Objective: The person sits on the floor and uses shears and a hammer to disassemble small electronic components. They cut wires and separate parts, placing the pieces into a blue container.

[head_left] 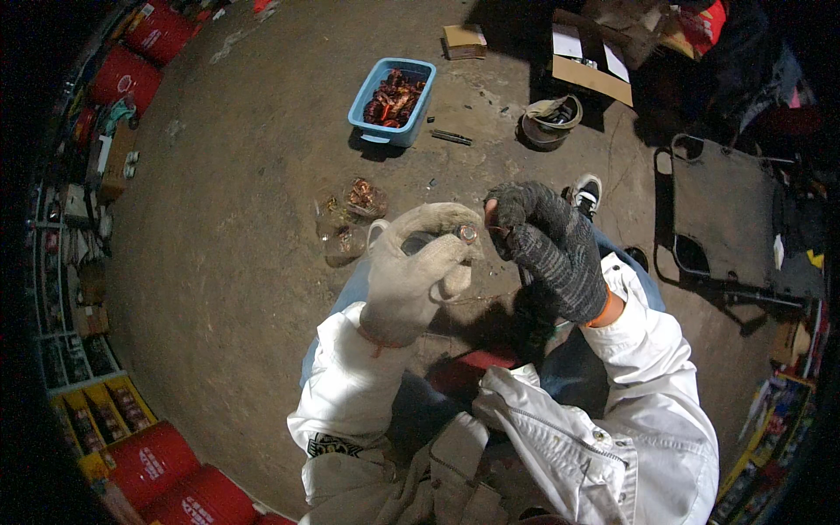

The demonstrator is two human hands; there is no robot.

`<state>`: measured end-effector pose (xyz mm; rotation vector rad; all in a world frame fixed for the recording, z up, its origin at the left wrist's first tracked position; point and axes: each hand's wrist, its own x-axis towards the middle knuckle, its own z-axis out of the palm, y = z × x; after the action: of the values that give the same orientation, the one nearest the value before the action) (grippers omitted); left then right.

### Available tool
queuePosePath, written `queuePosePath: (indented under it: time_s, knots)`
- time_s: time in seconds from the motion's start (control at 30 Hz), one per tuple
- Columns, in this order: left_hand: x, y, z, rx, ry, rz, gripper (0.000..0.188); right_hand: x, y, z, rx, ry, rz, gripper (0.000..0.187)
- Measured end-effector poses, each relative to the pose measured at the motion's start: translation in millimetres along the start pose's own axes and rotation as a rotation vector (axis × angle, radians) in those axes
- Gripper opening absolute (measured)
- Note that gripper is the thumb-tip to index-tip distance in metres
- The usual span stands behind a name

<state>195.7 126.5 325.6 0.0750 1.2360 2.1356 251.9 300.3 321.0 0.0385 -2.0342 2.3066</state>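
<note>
My left hand [411,267], in a pale work glove, is closed around a small round metal part [467,234]. Its end shows a silvery ring with a copper-coloured rim and faces my right hand. My right hand [549,249], in a dark grey knitted glove with bare fingertips, is pinched just to the right of it. A thin copper-coloured strand seems to show at those fingertips, too small to be sure of. Beyond the left hand, clear plastic bags [343,238] with a clump of copper wire [364,198] lie on the floor.
Ahead stands a blue plastic basin [356,116] of copper-coloured coils, with dark rods [451,137] beside it. A round container [544,134], cardboard boxes [595,82] and a folding chair [724,206] are to the right. Red drums [150,461] and shelves line the left.
</note>
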Motion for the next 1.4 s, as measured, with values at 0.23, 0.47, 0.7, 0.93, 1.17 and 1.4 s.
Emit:
queuePosePath:
  time_s: [0.23,0.47,0.7,0.93,1.17,1.4]
  knots:
    - [-3.8,12.0,-3.0,0.103,0.029,0.088,0.014,8.3,16.9,-11.7,-0.136,-0.057,-0.096,0.028]
    - [-14.9,70.4,-66.9,-0.216,0.197,0.575,0.022,43.7,74.8,1.7,-0.141,-0.048,0.120,0.027]
    - [-40.5,86.4,-116.0,-0.274,0.697,0.698,0.022,121.5,218.5,60.9,-0.281,-0.110,0.181,0.021]
    - [-56.1,71.4,-157.1,0.654,0.756,0.803,0.029,200.8,379.4,122.0,-0.996,-0.167,0.096,0.035]
    - [-44.3,64.6,-160.9,0.360,0.785,0.621,0.036,210.0,428.6,148.8,-1.231,0.046,0.042,0.043]
    - [-29.3,63.6,-136.1,1.400,0.738,0.920,0.026,195.9,361.6,132.7,-1.071,-0.066,0.059,0.052]
